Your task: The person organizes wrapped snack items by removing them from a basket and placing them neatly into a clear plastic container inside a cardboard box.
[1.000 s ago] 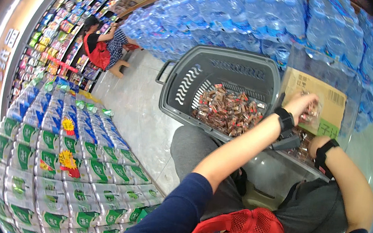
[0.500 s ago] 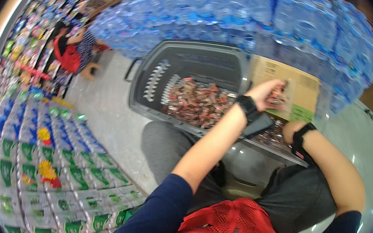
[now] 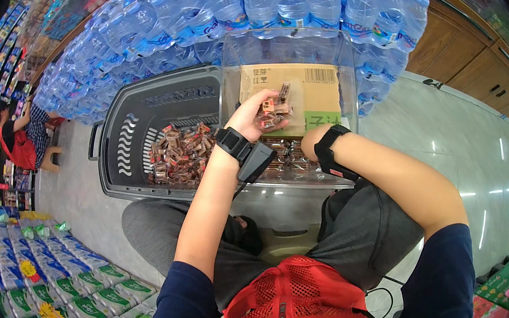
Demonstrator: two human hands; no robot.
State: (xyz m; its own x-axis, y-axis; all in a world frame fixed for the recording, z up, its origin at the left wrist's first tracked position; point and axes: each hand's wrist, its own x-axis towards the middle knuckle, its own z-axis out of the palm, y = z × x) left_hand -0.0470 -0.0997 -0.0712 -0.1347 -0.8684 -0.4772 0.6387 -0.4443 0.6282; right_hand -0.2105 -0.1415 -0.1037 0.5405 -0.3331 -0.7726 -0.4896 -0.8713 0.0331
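My left hand (image 3: 247,117) is turned palm up, its fingers curled around several small wrapped candies (image 3: 275,107) with brown and red wrappers. It hovers over a clear plastic bin (image 3: 302,183). Inside that bin a brown cardboard piece (image 3: 317,90) with a green patch leans at the back, and more wrapped candies (image 3: 290,156) lie along the front. My right hand (image 3: 311,142) reaches into the bin beside the cardboard; its fingers are hidden from view. To the left, a grey plastic basket (image 3: 112,126) holds a heap of the same candies (image 3: 182,156).
Stacked packs of blue water bottles (image 3: 184,10) rise behind the bin and basket. A person in a red vest (image 3: 18,139) is at shelves on the far left, by a small stool (image 3: 51,158). Green and blue packages (image 3: 86,284) lie at lower left; wooden cabinets (image 3: 471,52) stand at back right.
The view has turned, so the bin and basket sit further left in it. My left hand still holds candies over the bin, and my right hand stays in beside the cardboard.
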